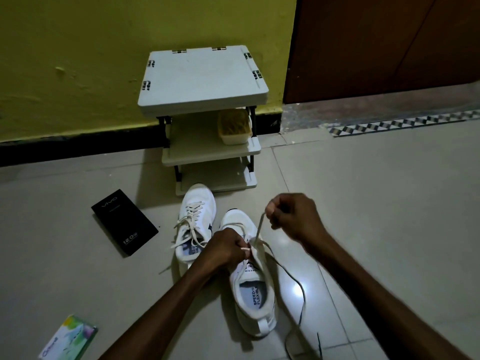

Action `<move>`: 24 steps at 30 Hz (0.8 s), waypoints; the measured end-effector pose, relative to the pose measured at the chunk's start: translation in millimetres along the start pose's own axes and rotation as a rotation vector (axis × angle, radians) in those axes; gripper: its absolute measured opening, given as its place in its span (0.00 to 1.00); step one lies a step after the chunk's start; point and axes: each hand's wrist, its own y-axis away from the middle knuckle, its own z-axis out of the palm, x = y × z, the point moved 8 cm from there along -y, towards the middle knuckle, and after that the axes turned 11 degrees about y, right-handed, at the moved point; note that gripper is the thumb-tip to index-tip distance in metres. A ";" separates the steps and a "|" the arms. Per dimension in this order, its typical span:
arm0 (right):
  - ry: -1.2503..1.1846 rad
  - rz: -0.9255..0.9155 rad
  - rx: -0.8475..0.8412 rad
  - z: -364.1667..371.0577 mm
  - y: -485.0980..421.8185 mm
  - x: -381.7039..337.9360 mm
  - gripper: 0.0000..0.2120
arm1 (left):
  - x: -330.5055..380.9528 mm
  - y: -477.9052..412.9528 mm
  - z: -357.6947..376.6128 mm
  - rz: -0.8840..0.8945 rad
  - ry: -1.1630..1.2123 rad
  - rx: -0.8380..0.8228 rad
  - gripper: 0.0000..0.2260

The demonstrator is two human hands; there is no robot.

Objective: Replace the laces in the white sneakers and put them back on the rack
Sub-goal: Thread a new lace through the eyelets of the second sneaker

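Note:
Two white sneakers stand side by side on the tiled floor in front of the rack. The left sneaker has a cream lace threaded through it, ends loose. Over the right sneaker, my left hand pinches a cream lace at the top eyelets. My right hand, raised above the toe, holds the other stretch of that lace and pulls it up taut. A dark lace trails over the floor to the right of this sneaker.
The white three-shelf rack stands against the yellow wall; a plastic tub sits on its middle shelf. A black phone box lies left of the sneakers, a small green-white box at bottom left. A brown door is at right.

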 end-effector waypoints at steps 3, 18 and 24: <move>-0.483 0.006 -0.113 -34.0 0.3 -40.9 0.12 | 4.2 -0.9 3.6 0.032 -0.093 -0.035 0.06; 0.583 0.026 -0.442 66.1 15.6 45.9 0.15 | 48.0 8.8 -57.8 0.270 -0.074 0.475 0.11; 0.449 0.026 -0.430 61.6 7.1 37.0 0.12 | 15.1 -18.2 -5.5 0.106 -0.395 0.036 0.11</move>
